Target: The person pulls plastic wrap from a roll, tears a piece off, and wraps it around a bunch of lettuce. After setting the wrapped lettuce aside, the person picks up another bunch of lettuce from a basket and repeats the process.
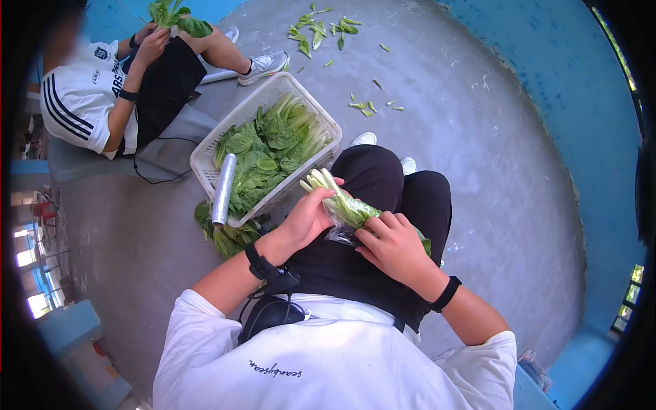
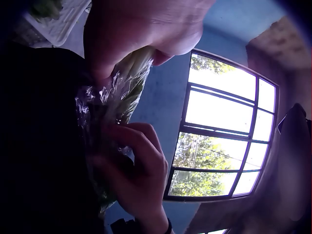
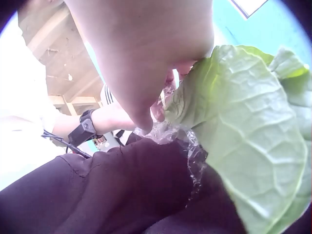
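Across the lap lies a bundle of leafy greens [image 1: 352, 210], pale stalks to the left and broad leaves [image 3: 253, 131] to the right. Clear plastic film [image 1: 340, 234] wraps its middle and hangs loose and crumpled below. My left hand [image 1: 309, 217] grips the bundle near the stalk end, thumb over the top. Bent fingers of my right hand [image 1: 396, 244] pinch the film against the leafy half. In the left wrist view those curled fingers [image 2: 141, 141] sit on the shiny film, below the left hand.
A white plastic basket [image 1: 311, 89] full of greens stands ahead to the left, a roll of film [image 1: 224, 188] across its near corner. More greens [image 1: 232, 236] lie beside it on the floor. Another person [image 1: 89, 102] sits at left holding greens [image 1: 178, 17]. Leaf scraps [image 1: 318, 31] litter the floor.
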